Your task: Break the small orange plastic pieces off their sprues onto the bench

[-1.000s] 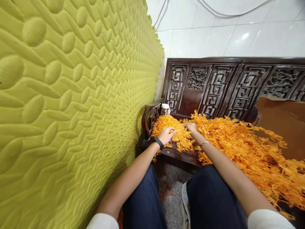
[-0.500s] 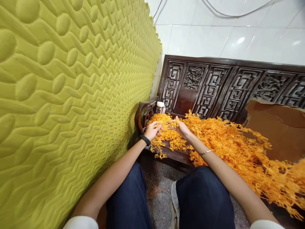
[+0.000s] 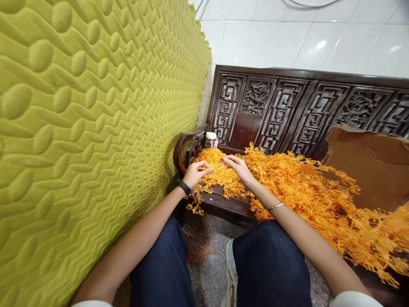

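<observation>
My left hand (image 3: 195, 173), with a black band at the wrist, is closed over the small heap of orange branching sprigs (image 3: 234, 187). From beneath it a loose orange sprig (image 3: 195, 204) hangs past the bench edge, apparently gripped by its upper part. Opposite, my right hand (image 3: 239, 167), with a thin bangle on the wrist, has its fingertips drawn together in a pinch above the same heap. Whatever lies between those fingertips is too small to make out. A short gap separates the two hands.
A larger orange pile (image 3: 297, 183) covers the dark wooden bench (image 3: 223, 202) to the right, beside brown cardboard (image 3: 364, 166). A white-lidded jar (image 3: 211, 140) stands by the armrest (image 3: 180, 153). Tall yellow-green padded sheeting (image 3: 96, 128) rises on the left. Orange scraps (image 3: 198, 249) litter the floor.
My left hand has shifted slightly left, and the sprig hangs further left with it. My right hand's spread fingers have come together. The view has tilted slightly downward.
</observation>
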Tool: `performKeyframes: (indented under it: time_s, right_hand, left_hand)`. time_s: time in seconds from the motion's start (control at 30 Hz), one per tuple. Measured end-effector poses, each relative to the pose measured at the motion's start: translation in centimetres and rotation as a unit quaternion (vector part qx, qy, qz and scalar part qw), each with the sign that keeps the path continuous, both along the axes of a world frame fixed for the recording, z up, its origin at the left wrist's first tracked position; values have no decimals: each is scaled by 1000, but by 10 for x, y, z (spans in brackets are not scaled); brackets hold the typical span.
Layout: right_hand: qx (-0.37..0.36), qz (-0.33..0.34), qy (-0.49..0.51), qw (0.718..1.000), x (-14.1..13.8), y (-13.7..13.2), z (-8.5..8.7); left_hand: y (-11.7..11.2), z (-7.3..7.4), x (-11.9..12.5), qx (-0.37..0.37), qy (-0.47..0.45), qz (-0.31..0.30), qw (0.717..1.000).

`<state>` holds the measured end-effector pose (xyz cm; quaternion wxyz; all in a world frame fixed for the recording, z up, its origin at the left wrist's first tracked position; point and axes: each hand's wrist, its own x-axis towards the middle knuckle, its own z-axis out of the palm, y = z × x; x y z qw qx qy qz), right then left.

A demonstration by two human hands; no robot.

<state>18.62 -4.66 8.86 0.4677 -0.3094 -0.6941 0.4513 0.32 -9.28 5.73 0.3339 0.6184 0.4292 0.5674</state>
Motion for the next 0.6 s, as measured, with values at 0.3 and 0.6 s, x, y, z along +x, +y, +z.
performKeyframes:
  time_s: [0.3,0.6]
  right_hand:
    - [-54,130,-102,985,-10,-5,-5]
    - [-60,73,-47,994,-14,2,-11]
  left_hand:
    - [-6,3,4,0,94,-26,995]
    - [3,-4,6,-78,34,-47,995]
